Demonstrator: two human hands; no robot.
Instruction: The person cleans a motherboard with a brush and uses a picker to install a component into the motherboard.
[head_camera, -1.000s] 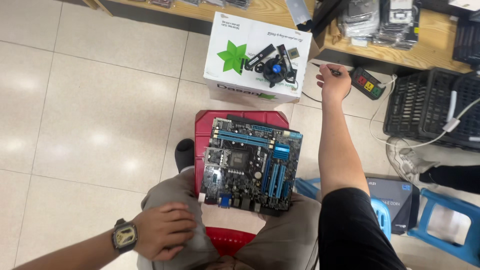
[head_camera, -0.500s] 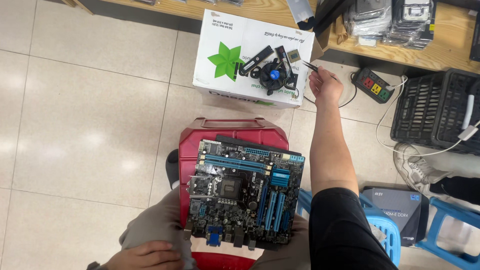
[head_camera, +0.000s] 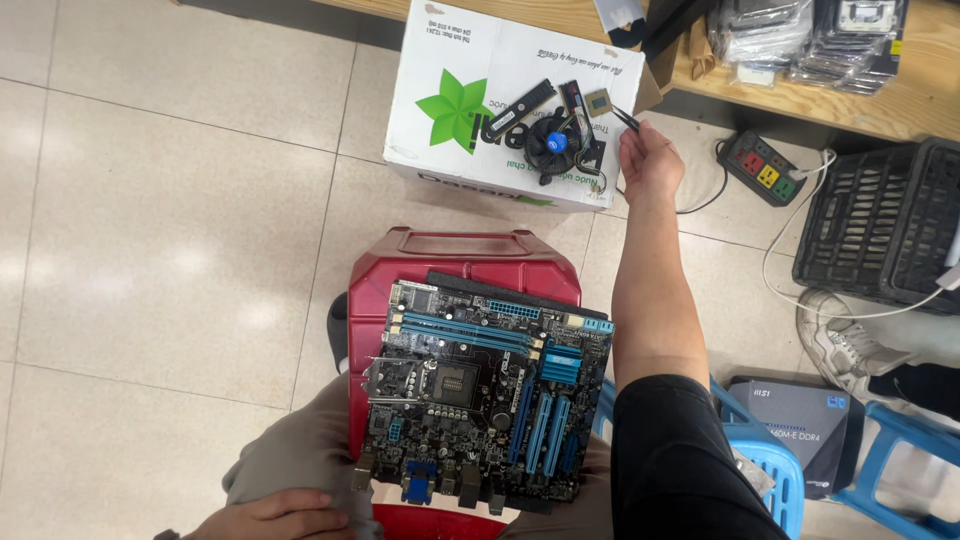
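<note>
A pale tiled floor (head_camera: 150, 250) fills most of the view. A white cardboard box (head_camera: 470, 150) with a green star print lies on it near the top, just below a wooden shelf (head_camera: 900, 105) stacked with bagged parts. A black plastic crate (head_camera: 880, 230) stands to the right beside a power strip (head_camera: 762, 170), whose white cable trails across the tiles. Nearer the person, a red stool (head_camera: 460, 262) carries a black motherboard (head_camera: 480, 395) with blue slots, lying flat across the stool and the person's knees. A blue stool (head_camera: 770, 460) and a grey flat box (head_camera: 800, 430) sit just right of it.

On the box top lie a round black cooler fan (head_camera: 556, 143), two memory sticks (head_camera: 525, 100) and a small square processor chip (head_camera: 599, 101). The right hand (head_camera: 648, 160) is stretched out past the motherboard to the box's right edge, its fingers pinched on slim dark tweezers (head_camera: 625, 118) whose tips sit right at the chip; whether they touch it cannot be told. The left hand (head_camera: 275, 515) rests, fingers curled, on the trouser leg at the bottom edge, holding nothing visible.
</note>
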